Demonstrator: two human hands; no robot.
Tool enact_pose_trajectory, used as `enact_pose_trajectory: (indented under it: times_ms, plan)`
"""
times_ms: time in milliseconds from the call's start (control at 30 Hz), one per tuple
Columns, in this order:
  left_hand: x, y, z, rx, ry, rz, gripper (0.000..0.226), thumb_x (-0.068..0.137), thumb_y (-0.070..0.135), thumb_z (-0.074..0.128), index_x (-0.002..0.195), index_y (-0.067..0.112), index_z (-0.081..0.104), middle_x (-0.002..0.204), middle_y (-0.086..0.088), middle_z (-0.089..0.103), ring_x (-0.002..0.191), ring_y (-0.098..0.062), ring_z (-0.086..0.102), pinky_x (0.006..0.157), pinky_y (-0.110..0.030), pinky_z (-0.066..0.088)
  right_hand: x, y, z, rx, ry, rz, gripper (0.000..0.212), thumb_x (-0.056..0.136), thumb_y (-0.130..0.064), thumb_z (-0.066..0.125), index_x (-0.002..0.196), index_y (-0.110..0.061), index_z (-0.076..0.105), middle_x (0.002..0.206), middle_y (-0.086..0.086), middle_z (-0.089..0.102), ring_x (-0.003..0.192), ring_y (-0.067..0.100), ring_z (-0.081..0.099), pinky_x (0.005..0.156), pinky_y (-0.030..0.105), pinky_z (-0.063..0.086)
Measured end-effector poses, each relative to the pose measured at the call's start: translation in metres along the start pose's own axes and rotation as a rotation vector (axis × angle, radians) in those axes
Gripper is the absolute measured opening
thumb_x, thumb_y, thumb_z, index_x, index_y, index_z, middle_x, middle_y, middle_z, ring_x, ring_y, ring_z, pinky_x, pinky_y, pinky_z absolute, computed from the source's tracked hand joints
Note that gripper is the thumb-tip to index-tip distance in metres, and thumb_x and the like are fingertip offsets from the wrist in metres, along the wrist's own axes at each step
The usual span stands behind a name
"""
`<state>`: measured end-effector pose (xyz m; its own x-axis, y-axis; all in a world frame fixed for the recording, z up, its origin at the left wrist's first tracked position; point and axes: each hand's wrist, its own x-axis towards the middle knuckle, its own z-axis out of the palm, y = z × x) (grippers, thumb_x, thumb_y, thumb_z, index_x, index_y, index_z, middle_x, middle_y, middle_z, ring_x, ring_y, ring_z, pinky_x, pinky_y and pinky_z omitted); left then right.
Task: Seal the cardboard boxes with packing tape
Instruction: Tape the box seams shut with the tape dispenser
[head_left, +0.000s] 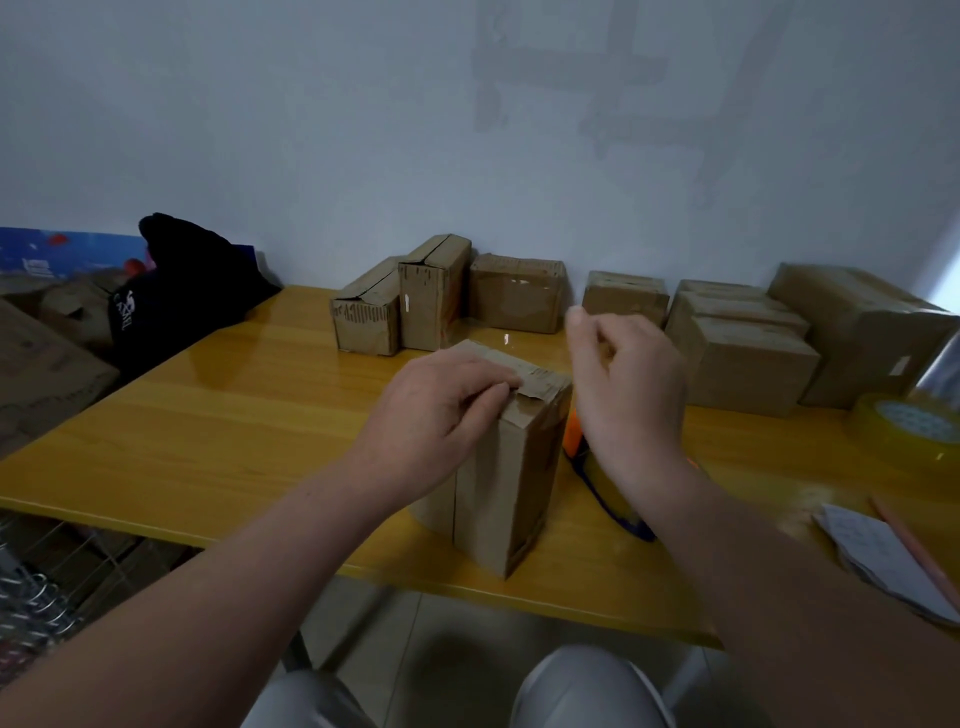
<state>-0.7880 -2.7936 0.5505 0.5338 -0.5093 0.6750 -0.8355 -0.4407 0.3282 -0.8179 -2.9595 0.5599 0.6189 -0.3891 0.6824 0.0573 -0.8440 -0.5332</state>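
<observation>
"Cardboard box (498, 467), position?"

"Upright beneath my left hand (441, 410), whose fingertips press its torn top flap. Right hand (623, 384) raised just beside it, fingers curled; whether it pinches tape I cannot tell. Hands apart."

"Risks?"

"I judge the tall box may tip toward the near edge of the table (234, 431) under uneven pressure. The ragged flap could wrinkle any tape."
</observation>
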Motion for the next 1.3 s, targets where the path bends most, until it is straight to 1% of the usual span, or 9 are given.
enact_pose_trajectory:
  times_ms: [100, 167, 300, 400, 633, 800, 967, 1100, 1300]
  plan:
    - [-0.002, -0.003, 0.000, 0.032, 0.196, -0.088, 0.013, 0.086, 0.026, 0.065, 0.094, 0.016, 0.069, 0.087, 0.010, 0.061, 0.080, -0.004, 0.052, 0.069, -0.014, 0.037, -0.015, -0.015, -0.008, 0.002, -0.234, -0.342, 0.055, 0.096, -0.054, 0.033, 0.125, -0.016, 0.061, 0.123, 0.002, 0.063, 0.114, 0.016, 0.055, 0.095, 0.031, 0.040]
    - [0.000, -0.010, 0.002, 0.029, 0.322, -0.273, 0.022, 0.081, 0.025, 0.071, 0.099, 0.016, 0.063, 0.094, 0.008, 0.056, 0.087, -0.008, 0.051, 0.073, -0.015, 0.038, -0.026, -0.018, -0.008, -0.150, -0.412, -0.487, 0.069, 0.093, -0.063, 0.028, 0.136, -0.015, 0.050, 0.137, 0.002, 0.055, 0.126, 0.016, 0.047, 0.109, 0.035, 0.023]
    - [0.005, -0.029, 0.002, -0.259, 0.104, -0.623, 0.066, 0.080, 0.043, 0.068, 0.137, 0.021, 0.044, 0.126, 0.007, 0.048, 0.110, -0.009, 0.045, 0.088, -0.027, 0.040, -0.033, -0.011, -0.004, -0.183, -0.511, -0.519, 0.074, 0.087, -0.069, 0.036, 0.143, -0.021, 0.039, 0.146, -0.004, 0.044, 0.134, 0.010, 0.033, 0.110, 0.031, 0.006]
    - [0.006, -0.038, 0.000, -0.502, -0.116, -0.651, 0.056, 0.085, 0.046, 0.060, 0.138, 0.032, 0.046, 0.141, 0.008, 0.043, 0.115, -0.006, 0.040, 0.085, -0.021, 0.035, -0.031, -0.010, -0.002, -0.164, -0.484, -0.528, 0.072, 0.086, -0.069, 0.036, 0.140, -0.022, 0.045, 0.141, -0.005, 0.049, 0.131, 0.009, 0.034, 0.110, 0.034, 0.005]
    - [0.012, -0.045, -0.004, -0.148, -0.195, -0.361, 0.045, 0.095, 0.047, 0.045, 0.137, 0.033, 0.048, 0.140, 0.014, 0.047, 0.118, 0.003, 0.038, 0.084, -0.007, 0.027, -0.027, -0.007, -0.004, -0.140, -0.517, -0.513, 0.062, 0.089, -0.059, 0.041, 0.142, -0.026, 0.043, 0.146, -0.004, 0.045, 0.138, 0.013, 0.033, 0.111, 0.036, -0.001]
    - [0.017, -0.045, -0.010, -0.056, -0.308, -0.292, 0.060, 0.087, 0.055, 0.033, 0.141, 0.031, 0.043, 0.145, 0.011, 0.043, 0.125, 0.000, 0.036, 0.092, -0.018, 0.027, -0.027, -0.007, -0.004, -0.109, -0.502, -0.503, 0.053, 0.093, -0.047, 0.050, 0.141, -0.027, 0.044, 0.145, -0.007, 0.045, 0.138, 0.013, 0.032, 0.112, 0.036, -0.001]
    - [0.022, -0.049, -0.019, -0.346, -0.301, -0.450, 0.031, 0.091, 0.033, 0.057, 0.121, 0.033, 0.063, 0.134, 0.014, 0.052, 0.122, -0.004, 0.045, 0.100, -0.030, 0.034, -0.023, -0.002, -0.013, -0.053, -0.562, -0.498, 0.051, 0.093, -0.043, 0.052, 0.141, -0.031, 0.043, 0.149, -0.012, 0.038, 0.140, 0.006, 0.026, 0.112, 0.034, -0.014]
    - [0.021, -0.054, -0.025, -0.773, -0.178, -0.641, 0.009, 0.084, 0.011, 0.064, 0.090, 0.017, 0.068, 0.107, 0.000, 0.070, 0.101, -0.016, 0.064, 0.070, -0.027, 0.052, -0.019, 0.001, -0.021, 0.152, -0.667, -0.397, 0.049, 0.088, -0.029, 0.063, 0.135, -0.035, 0.050, 0.145, -0.019, 0.041, 0.134, -0.009, 0.023, 0.113, 0.032, -0.018]
    - [0.025, -0.055, -0.025, -0.816, -0.266, -0.867, 0.041, 0.066, 0.023, 0.071, 0.107, 0.015, 0.070, 0.108, -0.004, 0.069, 0.099, -0.019, 0.062, 0.069, -0.026, 0.049, -0.016, -0.001, -0.025, 0.237, -0.753, -0.352, 0.049, 0.085, -0.020, 0.066, 0.130, -0.035, 0.055, 0.142, -0.020, 0.045, 0.137, -0.006, 0.024, 0.115, 0.035, -0.013]
